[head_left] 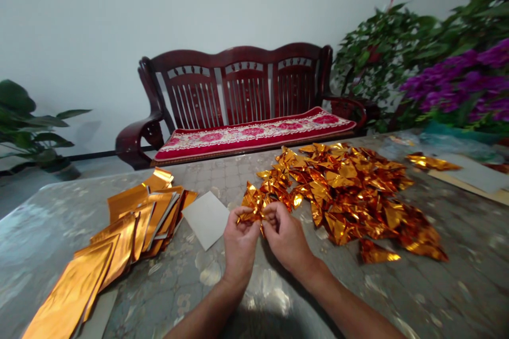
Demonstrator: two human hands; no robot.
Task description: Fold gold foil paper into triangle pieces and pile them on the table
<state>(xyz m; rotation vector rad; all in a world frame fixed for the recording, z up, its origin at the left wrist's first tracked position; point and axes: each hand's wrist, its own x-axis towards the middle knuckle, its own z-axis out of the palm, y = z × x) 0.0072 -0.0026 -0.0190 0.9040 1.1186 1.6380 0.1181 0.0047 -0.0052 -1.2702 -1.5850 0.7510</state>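
Near the middle of the table, my left hand [241, 241] and my right hand [283, 233] pinch a piece of shiny gold foil paper [251, 215] between thumbs and fingers. The fingers cover part of it, so its exact shape is hard to make out. Just beyond and to the right spreads a large heap of folded gold foil pieces [350, 185], many of them pointed. A white square sheet [207, 221] lies flat to the left of my left hand. Further left, stacks of flat gold foil sheets [119, 243] are fanned out across the table.
A patterned, glossy cover lies on the table [191, 296]. Behind it stands a dark wooden bench [246, 85] with a red floral cushion [254, 132]. Purple flowers [461, 85] and clear plastic [457, 143] are at the right. A potted plant [43, 137] stands at the left.
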